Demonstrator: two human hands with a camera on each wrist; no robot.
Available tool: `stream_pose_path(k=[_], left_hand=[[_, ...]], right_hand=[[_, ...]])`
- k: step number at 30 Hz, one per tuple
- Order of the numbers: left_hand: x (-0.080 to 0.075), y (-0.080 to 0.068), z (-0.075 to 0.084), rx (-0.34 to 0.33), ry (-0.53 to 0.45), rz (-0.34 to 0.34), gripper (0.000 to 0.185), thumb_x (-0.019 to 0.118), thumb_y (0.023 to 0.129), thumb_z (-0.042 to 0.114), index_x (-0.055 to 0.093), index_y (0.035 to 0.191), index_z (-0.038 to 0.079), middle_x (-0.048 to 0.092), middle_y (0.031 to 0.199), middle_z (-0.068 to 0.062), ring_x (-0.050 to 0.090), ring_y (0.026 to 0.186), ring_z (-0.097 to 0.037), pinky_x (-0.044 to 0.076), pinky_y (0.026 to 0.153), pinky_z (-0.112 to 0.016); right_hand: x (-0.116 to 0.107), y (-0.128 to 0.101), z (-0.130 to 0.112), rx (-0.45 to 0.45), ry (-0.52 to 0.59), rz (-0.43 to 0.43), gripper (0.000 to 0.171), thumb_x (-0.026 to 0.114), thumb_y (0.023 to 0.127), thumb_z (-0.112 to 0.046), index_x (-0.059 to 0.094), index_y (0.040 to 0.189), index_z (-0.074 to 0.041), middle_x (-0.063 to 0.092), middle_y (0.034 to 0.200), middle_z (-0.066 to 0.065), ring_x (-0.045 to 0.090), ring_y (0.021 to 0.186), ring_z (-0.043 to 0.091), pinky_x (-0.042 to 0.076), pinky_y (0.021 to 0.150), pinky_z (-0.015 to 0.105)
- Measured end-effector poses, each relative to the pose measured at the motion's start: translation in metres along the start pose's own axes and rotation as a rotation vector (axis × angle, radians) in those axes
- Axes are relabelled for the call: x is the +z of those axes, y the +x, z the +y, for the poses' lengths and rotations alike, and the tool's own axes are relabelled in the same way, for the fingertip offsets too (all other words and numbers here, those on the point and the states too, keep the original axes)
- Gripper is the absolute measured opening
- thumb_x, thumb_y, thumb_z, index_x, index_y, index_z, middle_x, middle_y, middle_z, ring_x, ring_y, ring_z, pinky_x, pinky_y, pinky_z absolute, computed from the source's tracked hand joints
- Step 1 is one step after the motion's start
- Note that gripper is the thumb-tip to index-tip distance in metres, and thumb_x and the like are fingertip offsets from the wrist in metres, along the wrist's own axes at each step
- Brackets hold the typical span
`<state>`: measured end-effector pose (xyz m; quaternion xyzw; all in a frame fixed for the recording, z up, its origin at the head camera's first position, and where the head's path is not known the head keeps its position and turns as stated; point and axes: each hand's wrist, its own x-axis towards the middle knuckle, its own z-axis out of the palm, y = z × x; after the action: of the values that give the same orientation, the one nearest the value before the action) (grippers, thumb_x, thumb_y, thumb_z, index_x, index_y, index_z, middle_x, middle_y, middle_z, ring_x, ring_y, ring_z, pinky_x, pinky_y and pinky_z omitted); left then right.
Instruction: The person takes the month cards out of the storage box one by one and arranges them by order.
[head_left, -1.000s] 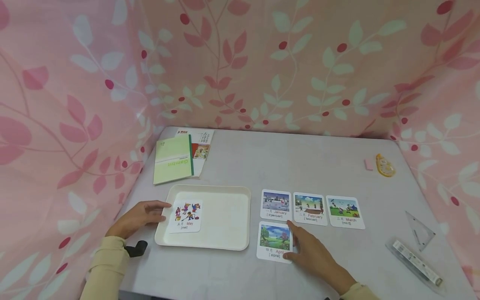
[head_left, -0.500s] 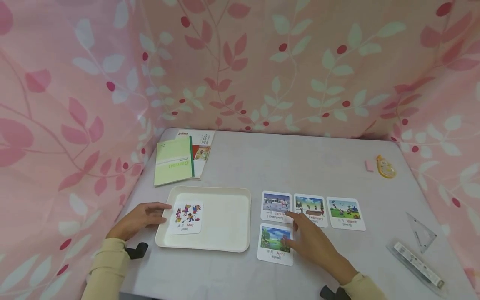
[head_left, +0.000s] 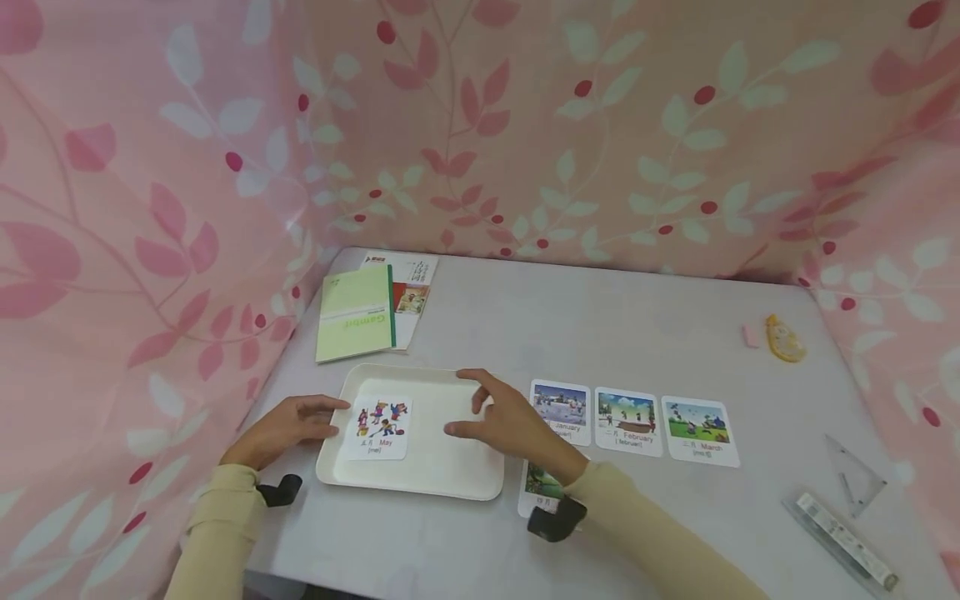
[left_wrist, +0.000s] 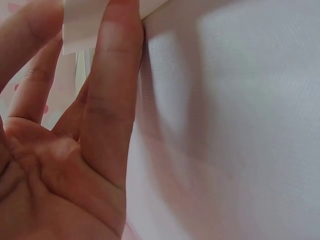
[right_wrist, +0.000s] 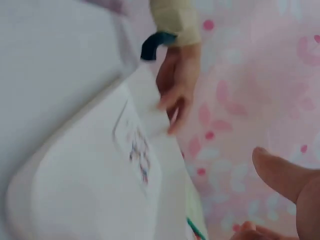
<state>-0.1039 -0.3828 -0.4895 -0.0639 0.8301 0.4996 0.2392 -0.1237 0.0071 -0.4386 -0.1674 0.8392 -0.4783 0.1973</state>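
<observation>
Since half a second ago the right hand [head_left: 504, 418] has left the April card [head_left: 542, 488] and crossed leftward, so that it now hovers over the right part of the white tray [head_left: 431, 477]. Its fingers are spread and loosely bent, thumb and forefinger well apart, and they hold nothing; in the right wrist view only the blurred thumb [right_wrist: 287, 175] shows, with no card in it. The April card lies on the table just right of the tray's near right corner, largely hidden under the right forearm.

The left hand [head_left: 283, 427] has not moved — it rests at the tray's left edge, fingers extended, fingertips touching the rim beside the May card [head_left: 377, 427]. The left wrist view shows its fingers [left_wrist: 112, 85] straight against the tray's edge [left_wrist: 82, 22]; nothing is pinched. The May card lies flat, face up, in the left part of the tray, just apart from the left fingertips.

To the right of the tray, three cards lie in a row on the grey table [head_left: 600, 325]: January [head_left: 561, 412] nearest the tray, then February [head_left: 628, 421], then March [head_left: 699, 430]. Behind the tray's left corner lies a green booklet [head_left: 357, 312] on top of a leaflet. Far right of the tray sit a yellow correction-tape dispenser [head_left: 783, 338] beside a pink eraser [head_left: 752, 335], and — nearer — a clear set square [head_left: 855, 475] and a ruler [head_left: 843, 540].
</observation>
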Motion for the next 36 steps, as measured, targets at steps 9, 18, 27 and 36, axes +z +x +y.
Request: stream_pose_path(k=[9, 18, 27, 36], left_hand=[[0.002, 0.005, -0.003, -0.029, 0.000, 0.011, 0.050, 0.080, 0.090, 0.023, 0.067, 0.136, 0.010, 0.061, 0.139, -0.017, 0.061, 0.116, -0.028, 0.052, 0.091, -0.037], [0.001, 0.003, -0.004, 0.000, -0.022, -0.001, 0.050, 0.080, 0.091, 0.020, 0.066, 0.137, 0.007, 0.062, 0.138, -0.018, 0.062, 0.115, -0.027, 0.054, 0.088, -0.036], [0.000, 0.002, -0.002, -0.017, -0.004, 0.012, 0.052, 0.080, 0.090, 0.021, 0.065, 0.138, 0.007, 0.057, 0.142, -0.020, 0.057, 0.118, -0.030, 0.052, 0.089, -0.038], [0.001, 0.002, -0.002, -0.026, -0.017, 0.012, 0.051, 0.078, 0.091, 0.019, 0.064, 0.139, 0.007, 0.060, 0.140, -0.019, 0.060, 0.116, -0.029, 0.053, 0.089, -0.038]], right_hand=[[0.076, 0.058, -0.013, 0.147, 0.067, -0.048, 0.091, 0.098, 0.070, -0.025, 0.054, 0.150, -0.020, 0.062, 0.111, 0.014, 0.056, 0.090, 0.020, 0.048, 0.073, 0.032], [0.113, 0.074, -0.005, 0.092, -0.218, -0.042, 0.100, 0.098, 0.069, -0.025, 0.047, 0.154, -0.013, 0.060, 0.128, 0.013, 0.056, 0.104, 0.022, 0.049, 0.093, 0.037], [0.119, 0.078, 0.002, 0.076, -0.304, -0.017, 0.100, 0.097, 0.070, -0.028, 0.046, 0.154, -0.007, 0.060, 0.112, 0.010, 0.055, 0.088, 0.018, 0.049, 0.079, 0.033], [0.124, 0.070, 0.004, 0.045, -0.248, 0.043, 0.095, 0.096, 0.073, -0.021, 0.043, 0.152, -0.008, 0.045, 0.118, 0.009, 0.052, 0.075, 0.018, 0.047, 0.065, 0.030]])
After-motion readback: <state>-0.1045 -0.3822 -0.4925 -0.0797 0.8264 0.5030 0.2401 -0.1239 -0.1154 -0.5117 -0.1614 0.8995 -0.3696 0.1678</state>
